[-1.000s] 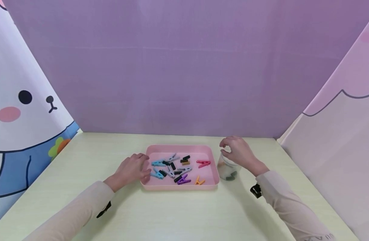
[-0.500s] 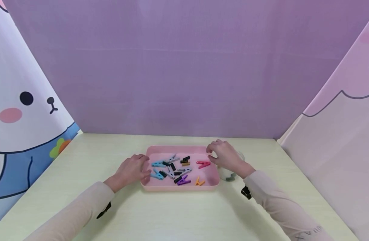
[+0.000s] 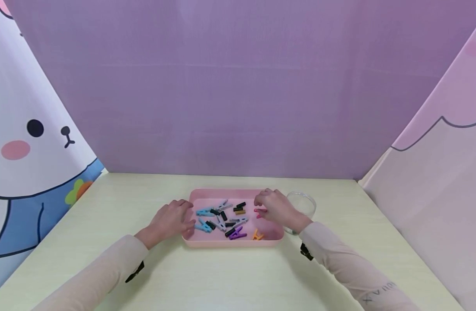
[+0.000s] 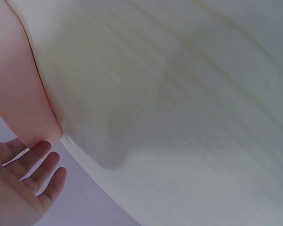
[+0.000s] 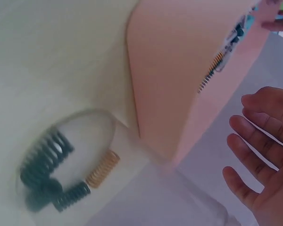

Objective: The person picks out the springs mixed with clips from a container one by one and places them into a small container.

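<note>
A pink tray [image 3: 234, 243] holds clothespins and coil springs. My left hand [image 3: 169, 220] touches its left rim with loosely bent fingers. Over the tray's right side hovers my right hand [image 3: 278, 209], thumb and fingers apart, nothing seen between them. Below those fingertips lies a red clothespin [image 3: 257, 211], partly covered by the hand. A clear jar [image 3: 308, 205] stands right of the tray, half hidden behind the right wrist. Through its wall, the right wrist view shows dark green springs [image 5: 46, 157] and a golden spring [image 5: 103, 169].
Inside the tray lie light blue clothespins [image 3: 203, 225], grey ones, a purple clothespin [image 3: 237, 233], an orange clothespin [image 3: 257, 235], several black springs [image 3: 224, 215] and a gold spring [image 3: 240, 212]. The pale table [image 3: 222, 276] ends at a purple backdrop [image 3: 230, 108].
My right hand has moved left and down from above the jar to over the red clothespin. My left hand has stayed at the tray's left rim.
</note>
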